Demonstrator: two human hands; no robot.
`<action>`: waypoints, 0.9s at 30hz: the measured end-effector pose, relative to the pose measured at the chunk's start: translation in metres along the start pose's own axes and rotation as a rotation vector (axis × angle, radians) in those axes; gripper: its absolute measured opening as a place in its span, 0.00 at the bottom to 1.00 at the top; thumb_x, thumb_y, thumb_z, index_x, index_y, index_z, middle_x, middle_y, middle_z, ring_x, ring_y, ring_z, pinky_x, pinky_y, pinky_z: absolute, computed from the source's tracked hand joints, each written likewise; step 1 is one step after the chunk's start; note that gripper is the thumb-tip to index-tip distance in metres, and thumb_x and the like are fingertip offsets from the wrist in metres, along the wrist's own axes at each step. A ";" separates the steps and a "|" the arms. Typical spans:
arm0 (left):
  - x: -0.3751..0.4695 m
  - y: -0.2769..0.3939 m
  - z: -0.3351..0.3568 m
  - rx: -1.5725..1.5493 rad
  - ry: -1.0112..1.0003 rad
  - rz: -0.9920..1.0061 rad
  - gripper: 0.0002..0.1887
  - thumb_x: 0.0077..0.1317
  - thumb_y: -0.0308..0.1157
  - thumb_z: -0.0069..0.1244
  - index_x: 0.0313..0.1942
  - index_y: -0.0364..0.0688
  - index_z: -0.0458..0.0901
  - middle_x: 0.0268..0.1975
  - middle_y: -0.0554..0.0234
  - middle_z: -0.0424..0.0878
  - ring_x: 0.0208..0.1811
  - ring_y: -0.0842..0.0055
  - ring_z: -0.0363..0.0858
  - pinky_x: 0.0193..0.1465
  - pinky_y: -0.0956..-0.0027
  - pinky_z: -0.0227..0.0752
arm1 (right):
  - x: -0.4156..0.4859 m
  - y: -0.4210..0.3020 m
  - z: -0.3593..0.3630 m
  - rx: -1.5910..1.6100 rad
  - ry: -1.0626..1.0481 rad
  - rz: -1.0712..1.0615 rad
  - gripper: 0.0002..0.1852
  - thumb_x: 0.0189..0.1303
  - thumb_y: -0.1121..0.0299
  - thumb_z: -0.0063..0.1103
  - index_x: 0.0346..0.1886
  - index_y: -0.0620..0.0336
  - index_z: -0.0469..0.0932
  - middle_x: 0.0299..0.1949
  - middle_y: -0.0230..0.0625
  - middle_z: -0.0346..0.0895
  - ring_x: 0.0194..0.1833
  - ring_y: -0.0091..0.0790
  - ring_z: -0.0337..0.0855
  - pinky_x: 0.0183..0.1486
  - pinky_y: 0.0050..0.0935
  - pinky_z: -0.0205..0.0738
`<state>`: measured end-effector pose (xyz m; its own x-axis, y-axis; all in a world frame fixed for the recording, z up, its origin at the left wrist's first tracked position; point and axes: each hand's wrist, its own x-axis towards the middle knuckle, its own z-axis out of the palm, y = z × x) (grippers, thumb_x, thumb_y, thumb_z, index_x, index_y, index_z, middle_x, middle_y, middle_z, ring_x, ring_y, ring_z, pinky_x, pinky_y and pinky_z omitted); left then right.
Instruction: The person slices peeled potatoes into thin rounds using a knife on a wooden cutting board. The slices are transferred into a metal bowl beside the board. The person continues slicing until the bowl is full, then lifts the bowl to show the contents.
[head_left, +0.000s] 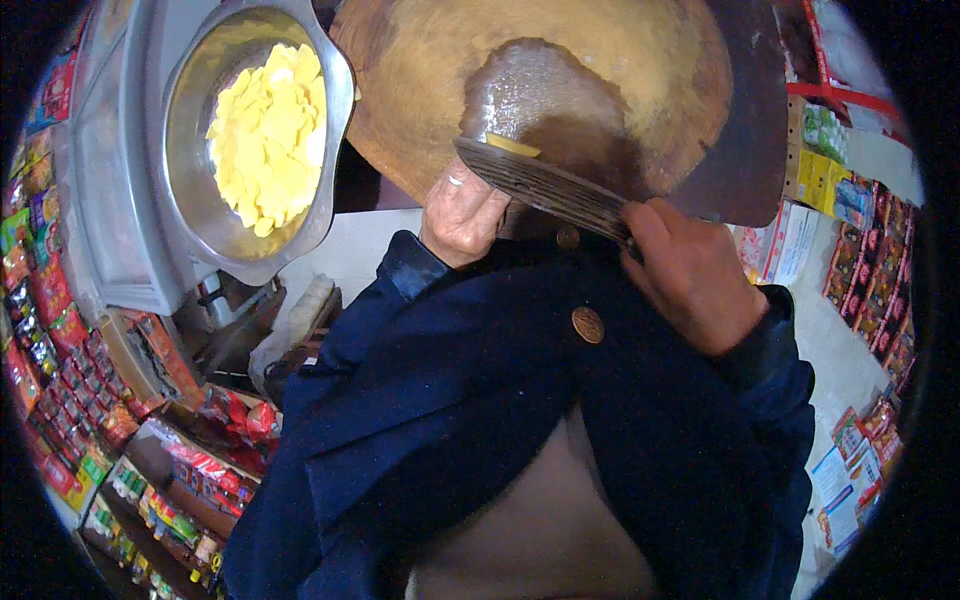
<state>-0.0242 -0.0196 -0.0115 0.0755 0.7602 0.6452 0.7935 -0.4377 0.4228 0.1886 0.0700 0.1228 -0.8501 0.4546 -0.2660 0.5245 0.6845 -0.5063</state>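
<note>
My right hand (686, 270) grips the handle of a wide kitchen knife (551, 187). Its dark, streaked blade is seen nearly edge-on and slants up to the left over a round wooden chopping block (405, 90). A thin yellow slice, perhaps potato, (513, 145) shows along the blade's far side. My left hand (463, 214), with a ring on one finger, is at the near edge of the block beside the blade. The blade hides its fingertips and whatever may be under them. A wet, dark patch (540, 90) covers the middle of the block.
Left of the block stands a metal basin (341, 90) holding many yellow slices (270, 142). A grey-white appliance or cabinet (112, 165) rises beyond it. Shelves with colourful packets (60, 300) line the left; boxes and packets (862, 255) stand at right. My dark coat (450, 360) fills the near side.
</note>
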 end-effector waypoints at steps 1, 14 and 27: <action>0.000 0.000 0.000 0.001 -0.006 -0.002 0.18 0.40 0.18 0.52 0.37 0.29 0.83 0.43 0.44 0.81 0.50 0.49 0.78 0.51 0.56 0.75 | 0.000 0.000 0.001 0.012 0.008 -0.003 0.16 0.50 0.76 0.60 0.42 0.62 0.68 0.32 0.46 0.71 0.33 0.51 0.77 0.32 0.42 0.70; -0.003 0.000 0.000 0.037 -0.028 -0.024 0.19 0.42 0.17 0.53 0.39 0.30 0.83 0.42 0.45 0.82 0.47 0.50 0.80 0.50 0.57 0.75 | 0.006 0.003 0.007 0.008 0.069 -0.054 0.14 0.52 0.71 0.60 0.37 0.61 0.65 0.31 0.44 0.72 0.31 0.51 0.78 0.29 0.44 0.73; 0.001 0.000 0.002 0.082 0.024 0.004 0.16 0.40 0.18 0.53 0.35 0.29 0.82 0.37 0.47 0.82 0.42 0.55 0.81 0.46 0.60 0.76 | 0.023 0.006 0.005 0.010 0.063 -0.096 0.14 0.54 0.72 0.58 0.41 0.62 0.65 0.32 0.45 0.73 0.33 0.52 0.77 0.32 0.44 0.72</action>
<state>-0.0226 -0.0176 -0.0123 0.0656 0.7465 0.6622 0.8398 -0.3997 0.3674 0.1714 0.0817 0.1097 -0.8916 0.4222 -0.1639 0.4399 0.7213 -0.5350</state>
